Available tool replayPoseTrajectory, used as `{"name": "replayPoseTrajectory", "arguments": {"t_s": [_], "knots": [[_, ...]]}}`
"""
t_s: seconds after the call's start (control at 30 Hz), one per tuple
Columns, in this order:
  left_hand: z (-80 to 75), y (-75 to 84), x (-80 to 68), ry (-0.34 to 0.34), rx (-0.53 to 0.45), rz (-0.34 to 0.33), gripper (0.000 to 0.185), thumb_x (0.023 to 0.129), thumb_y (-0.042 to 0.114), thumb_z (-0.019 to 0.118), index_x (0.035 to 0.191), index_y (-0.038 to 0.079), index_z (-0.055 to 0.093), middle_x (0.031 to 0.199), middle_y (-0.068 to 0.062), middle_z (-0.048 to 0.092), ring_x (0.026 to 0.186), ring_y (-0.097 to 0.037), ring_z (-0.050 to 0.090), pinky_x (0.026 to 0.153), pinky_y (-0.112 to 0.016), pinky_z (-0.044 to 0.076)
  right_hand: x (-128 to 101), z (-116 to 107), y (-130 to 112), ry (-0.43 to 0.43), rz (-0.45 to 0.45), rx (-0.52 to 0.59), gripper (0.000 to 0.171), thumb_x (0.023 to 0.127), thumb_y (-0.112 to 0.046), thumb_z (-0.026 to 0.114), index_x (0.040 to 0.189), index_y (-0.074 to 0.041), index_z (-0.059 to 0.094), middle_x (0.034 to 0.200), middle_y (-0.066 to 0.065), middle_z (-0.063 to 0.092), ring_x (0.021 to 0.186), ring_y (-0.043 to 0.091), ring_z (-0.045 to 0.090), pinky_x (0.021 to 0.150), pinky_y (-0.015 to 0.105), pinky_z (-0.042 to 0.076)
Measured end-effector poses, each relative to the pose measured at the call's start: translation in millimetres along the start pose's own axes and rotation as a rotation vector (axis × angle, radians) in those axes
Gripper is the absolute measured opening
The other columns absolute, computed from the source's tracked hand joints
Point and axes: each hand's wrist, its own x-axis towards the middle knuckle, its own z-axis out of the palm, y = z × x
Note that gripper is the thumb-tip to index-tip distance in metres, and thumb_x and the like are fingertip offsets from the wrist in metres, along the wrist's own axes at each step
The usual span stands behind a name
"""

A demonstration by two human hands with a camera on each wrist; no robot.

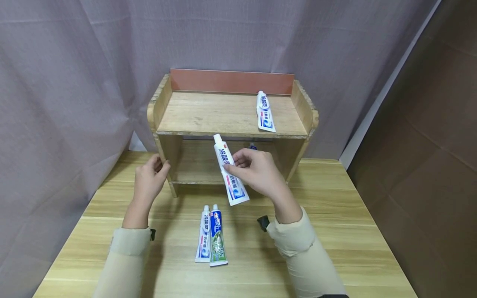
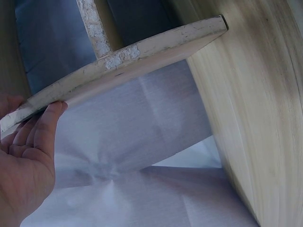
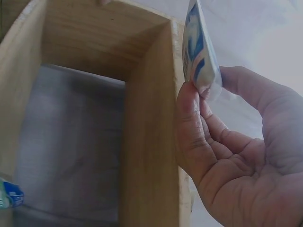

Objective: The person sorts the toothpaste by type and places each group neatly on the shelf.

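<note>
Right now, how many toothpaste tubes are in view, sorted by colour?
White-and-blue tubes: 3, one on the shelf's top, one held in the right hand, one on the table
Blue-and-green tubes: 1, on the table
Total: 4
A small blue thing behind the lower shelf is too hidden to count.

The head view is evenly and softly lit, with faint shadows under the sleeves and the wooden shelf (image 1: pixel 231 114) and slight bending at the edges. Both wrist views are softer, washed pale at right, and close surfaces look blurred.
</note>
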Motion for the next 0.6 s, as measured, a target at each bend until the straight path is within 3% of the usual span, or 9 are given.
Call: {"name": "replayPoseTrajectory", "arguments": {"t_s": [0.6], "knots": [[0.0, 0.2, 0.1, -0.002, 0.005, -0.013, 0.026, 0.096, 0.02, 0.063, 0.112, -0.001, 0.07, 0.106, -0.023, 0.072, 0.099, -0.037, 0.072, 0.083, -0.046, 0.061, 29, -15, -24, 0.088, -0.078, 0.054, 0.026, 0.087, -0.028, 0.08, 0.1, -0.007, 0.073, 0.088, 0.001, 0.072, 0.078, 0.015, 0.067, 0.069, 0.029, 0.06]]}}
